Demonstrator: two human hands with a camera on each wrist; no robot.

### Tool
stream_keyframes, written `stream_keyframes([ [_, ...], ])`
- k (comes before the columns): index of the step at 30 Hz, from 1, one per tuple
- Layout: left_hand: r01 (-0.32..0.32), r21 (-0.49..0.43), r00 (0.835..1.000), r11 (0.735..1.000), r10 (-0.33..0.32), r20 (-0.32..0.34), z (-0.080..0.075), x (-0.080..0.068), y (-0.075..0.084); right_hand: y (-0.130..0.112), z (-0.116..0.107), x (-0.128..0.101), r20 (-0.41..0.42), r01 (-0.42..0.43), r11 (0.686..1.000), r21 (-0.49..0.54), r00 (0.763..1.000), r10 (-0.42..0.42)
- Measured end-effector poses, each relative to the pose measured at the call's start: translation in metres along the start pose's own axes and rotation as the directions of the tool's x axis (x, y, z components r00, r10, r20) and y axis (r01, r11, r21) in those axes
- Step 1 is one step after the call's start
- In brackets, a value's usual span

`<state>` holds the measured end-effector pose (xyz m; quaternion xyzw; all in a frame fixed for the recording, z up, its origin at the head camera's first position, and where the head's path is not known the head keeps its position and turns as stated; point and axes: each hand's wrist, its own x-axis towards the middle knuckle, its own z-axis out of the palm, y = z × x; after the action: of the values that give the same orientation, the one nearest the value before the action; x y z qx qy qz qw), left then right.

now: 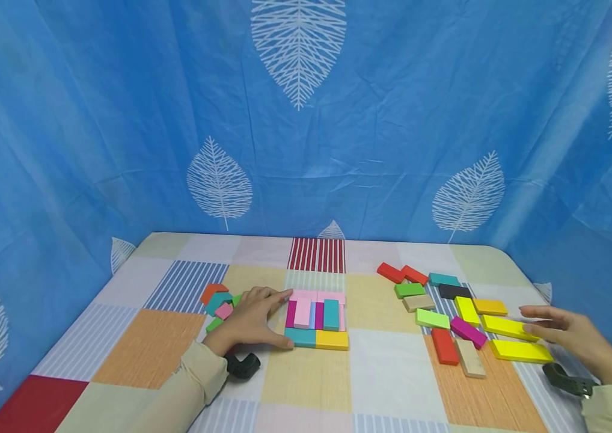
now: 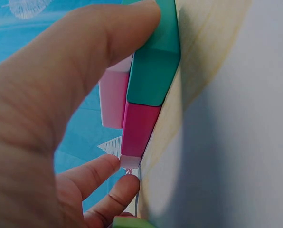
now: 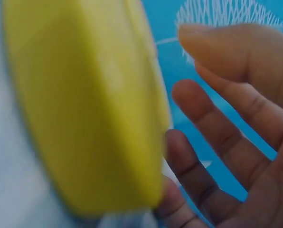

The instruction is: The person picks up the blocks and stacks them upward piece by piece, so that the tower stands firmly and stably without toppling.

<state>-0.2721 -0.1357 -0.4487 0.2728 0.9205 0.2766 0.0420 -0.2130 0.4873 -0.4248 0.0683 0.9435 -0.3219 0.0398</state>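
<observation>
From the head camera I see the left hand [image 1: 252,319] resting on the counter [image 1: 306,379], fingers fairly straight, with fingertip and thumb touching the left edge of the block square [image 1: 317,319], a flat packed patch of pink, magenta, teal and yellow pieces. A small heap of spare blocks [image 1: 219,304] lies just beyond that hand. On the other side the right hand [image 1: 571,337] hovers with a spread, relaxed grip, fingertips at the long yellow blocks [image 1: 519,352], which lie at the near edge of a loose scatter of coloured blocks [image 1: 446,307]. It grips nothing that I can make out.

The left wrist camera shows the thumb [image 2: 84,61] laid against a teal block [image 2: 153,76], with a magenta one [image 2: 139,128] and a pink one [image 2: 114,97] butted alongside. The other fingers [image 2: 103,175] are straight at the far end, so this hand presses, not pinches.

The right wrist camera is blurred: a yellow block [image 3: 84,109] fills the left, and open fingers [image 3: 203,156] sit just beside its edge. Whether they touch it, I cannot tell.

I judge these blocks to be painted wood: light, stiff, smooth and a bit slick. The flat yellow one is best taken across its two long edges, thumb opposite the fingers.
</observation>
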Motion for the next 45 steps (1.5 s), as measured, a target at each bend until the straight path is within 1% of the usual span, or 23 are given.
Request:
stream_keyframes([
  [3, -0.001, 0.003, 1.0, 1.0, 0.001, -0.001, 0.0, 0.001, 0.0, 0.007, 0.003, 0.001, 0.029, -0.023, 1.0, -0.009, 0.999, 0.023],
  [9, -0.003, 0.007, 1.0, 1.0, 0.003, -0.001, -0.001, 0.001, -0.001, 0.008, 0.004, 0.003, 0.082, -0.008, 0.997, -0.072, 0.997, 0.014],
  [12, -0.001, 0.005, 1.0, 1.0, 0.001, 0.001, -0.001, 0.001, -0.001, 0.006, 0.003, 0.004, 0.105, 0.024, 0.992, -0.125, 0.994, -0.011],
  [16, 0.007, 0.006, 1.0, 1.0, -0.007, 0.008, 0.0, 0.001, 0.0, 0.003, 0.002, 0.002, 0.107, 0.079, 0.981, -0.177, 0.992, -0.061],
  [18, 0.012, 0.01, 1.0, 1.0, -0.012, 0.012, 0.0, 0.001, -0.001, 0.003, 0.002, 0.0, 0.087, 0.091, 0.979, -0.183, 0.993, -0.076],
  [20, 0.017, 0.011, 1.0, 1.0, -0.017, 0.013, 0.001, 0.002, -0.001, 0.002, 0.0, -0.001, 0.066, 0.085, 0.979, -0.183, 0.995, -0.074],
  [25, 0.029, 0.012, 0.999, 1.0, -0.029, 0.013, 0.001, 0.001, 0.0, -0.004, -0.004, -0.004, -0.018, 0.094, 0.987, -0.133, 0.995, -0.097],
  [28, 0.037, 0.012, 0.999, 0.999, -0.037, 0.015, 0.001, 0.001, 0.0, -0.01, -0.004, -0.004, -0.092, 0.134, 0.985, -0.11, 0.985, -0.144],
  [31, 0.038, 0.01, 0.999, 0.999, -0.038, 0.014, 0.0, 0.0, 0.0, -0.019, -0.002, -0.005, -0.151, 0.183, 0.976, -0.12, 0.968, -0.2],
  [33, 0.034, 0.009, 0.999, 0.999, -0.035, 0.012, 0.0, 0.0, 0.0, -0.026, -0.001, -0.005, -0.162, 0.21, 0.969, -0.132, 0.96, -0.23],
  [35, 0.03, 0.009, 1.0, 1.0, -0.03, 0.01, 0.0, 0.0, 0.0, -0.033, 0.001, -0.006, -0.157, 0.235, 0.962, -0.138, 0.954, -0.256],
  [40, 0.02, 0.007, 1.0, 1.0, -0.02, 0.006, 0.0, 0.0, 0.0, -0.049, 0.004, -0.007, -0.126, 0.276, 0.953, -0.128, 0.948, -0.291],
  [41, 0.019, 0.006, 1.0, 1.0, -0.019, 0.006, 0.0, 0.001, 0.0, -0.053, 0.004, -0.007, -0.13, 0.283, 0.951, -0.127, 0.945, -0.299],
  [45, 0.023, 0.006, 1.0, 1.0, -0.023, 0.007, 0.0, 0.001, 0.0, -0.065, 0.009, -0.008, -0.154, 0.343, 0.931, -0.122, 0.92, -0.359],
])
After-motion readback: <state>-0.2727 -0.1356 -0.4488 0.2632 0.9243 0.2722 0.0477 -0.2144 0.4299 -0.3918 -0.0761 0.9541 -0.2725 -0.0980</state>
